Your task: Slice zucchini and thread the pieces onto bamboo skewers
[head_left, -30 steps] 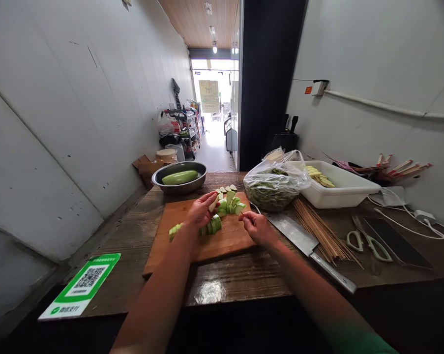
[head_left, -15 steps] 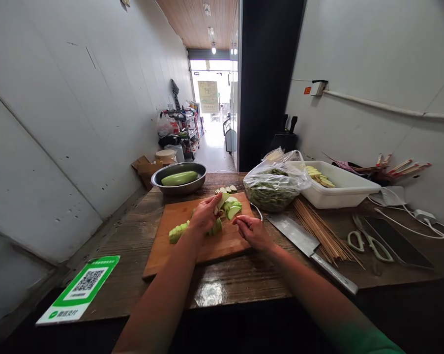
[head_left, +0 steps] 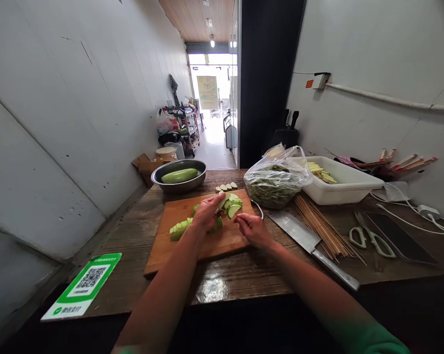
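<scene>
My left hand (head_left: 207,212) is closed on pale green zucchini slices (head_left: 222,200), just above the cutting board (head_left: 192,255). My right hand (head_left: 253,229) is pinched shut to the right of it, close to more cut slices (head_left: 234,210); whatever thin thing its fingertips may grip is too small to make out. On the board's left lies a row of sliced zucchini (head_left: 179,229), partly hidden by my left hand and wrist. Several slices in a line (head_left: 226,187) rest beyond the board's far edge.
A metal bowl (head_left: 159,183) with a whole zucchini (head_left: 179,176) stands behind left. To the right are a plastic bag of greens (head_left: 275,184), a white tub (head_left: 343,194), a cleaver (head_left: 295,231), bamboo skewers (head_left: 325,228), scissors (head_left: 372,241) and a phone-like dark slab (head_left: 402,238). A QR-code sign (head_left: 85,287) lies front left.
The view has shifted slightly. Both hands keep nearly the same places over the board, the left still holding slices and the right still pinched.
</scene>
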### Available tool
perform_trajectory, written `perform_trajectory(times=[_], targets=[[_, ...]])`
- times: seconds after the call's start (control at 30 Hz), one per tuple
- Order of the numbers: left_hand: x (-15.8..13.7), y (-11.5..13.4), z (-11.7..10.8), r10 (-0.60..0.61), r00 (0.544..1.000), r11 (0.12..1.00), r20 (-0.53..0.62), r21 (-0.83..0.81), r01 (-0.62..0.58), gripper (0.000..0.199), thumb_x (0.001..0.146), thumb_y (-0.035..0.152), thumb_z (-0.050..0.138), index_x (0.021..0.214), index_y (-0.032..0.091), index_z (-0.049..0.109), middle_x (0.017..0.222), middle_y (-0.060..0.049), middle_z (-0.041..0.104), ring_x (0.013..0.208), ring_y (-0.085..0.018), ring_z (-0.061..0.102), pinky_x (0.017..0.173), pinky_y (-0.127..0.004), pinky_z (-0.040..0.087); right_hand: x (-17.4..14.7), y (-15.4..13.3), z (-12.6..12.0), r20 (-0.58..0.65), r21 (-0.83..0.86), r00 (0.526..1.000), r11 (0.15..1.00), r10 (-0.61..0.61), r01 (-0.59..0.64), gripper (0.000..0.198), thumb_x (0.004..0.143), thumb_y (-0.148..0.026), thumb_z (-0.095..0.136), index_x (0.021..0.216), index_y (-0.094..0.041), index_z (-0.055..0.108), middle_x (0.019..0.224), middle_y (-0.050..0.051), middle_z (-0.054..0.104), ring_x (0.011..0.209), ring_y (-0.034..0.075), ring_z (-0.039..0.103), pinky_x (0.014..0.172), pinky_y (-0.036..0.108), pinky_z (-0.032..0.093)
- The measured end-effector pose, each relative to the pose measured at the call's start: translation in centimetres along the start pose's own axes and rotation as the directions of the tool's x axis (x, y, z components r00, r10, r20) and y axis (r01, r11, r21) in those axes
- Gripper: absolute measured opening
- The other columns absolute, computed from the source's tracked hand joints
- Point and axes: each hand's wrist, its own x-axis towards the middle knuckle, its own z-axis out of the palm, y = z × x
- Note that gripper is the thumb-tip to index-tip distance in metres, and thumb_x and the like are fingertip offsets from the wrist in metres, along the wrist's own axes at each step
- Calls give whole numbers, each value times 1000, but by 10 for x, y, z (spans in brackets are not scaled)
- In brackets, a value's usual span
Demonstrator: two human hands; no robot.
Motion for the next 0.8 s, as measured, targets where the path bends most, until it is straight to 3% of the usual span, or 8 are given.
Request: perform_trajectory(times=[0.13,0.27,0.43,0.57,0.7,0.8], targets=[[-1,12,-2,-11,1000,988,14,-156,13,17,73,20,65,86,10,62,77,-7,63,62,-11,58,52,-20,46,3,-1,-3,-81,9,996,1000,22,-21,29,86,-33,39,80,-16,62,56,-1,54,53,11,50,52,20,36],[-2,19,-7,87,996,980,-25,-178,-90,38,66,-2,61,101,11,56,81,-6,63,71,-11,61,67,-21,49,4,-1,-8,-97,2,994,999,50,-50,29,85,-32,40,78,-16,63,55,0,54,53,12,49,51,20,35],[1,17,-18,173,976,979,-133,-85,-185,34,59,-4,67,87,12,56,77,-3,63,67,-11,61,65,-20,48,2,-6,-12,-24,-11,998,998,54,-55,27,84,-31,42,78,-16,63,55,-1,53,52,11,46,48,20,33],[5,20,-25,105,979,979,-173,-155,-132,23,61,-5,66,77,10,58,69,-3,61,62,-11,60,62,-20,49,2,-11,-14,13,-30,998,998,62,-62,27,83,-29,42,77,-15,65,55,-1,54,51,10,45,48,20,32],[7,23,-26,-70,978,952,-199,-305,6,18,71,-3,58,82,11,59,75,-7,63,69,-16,63,61,-24,53,1,-13,-14,56,-57,997,997,52,-49,26,81,-26,43,76,-15,66,55,-1,55,48,10,45,47,20,30],[8,24,-27,-107,965,931,-241,-365,12,11,77,0,52,78,10,58,75,-9,64,71,-17,64,65,-27,54,-1,-10,-13,64,-88,997,996,34,-28,26,81,-24,43,75,-15,67,55,-1,56,49,10,46,47,20,30]])
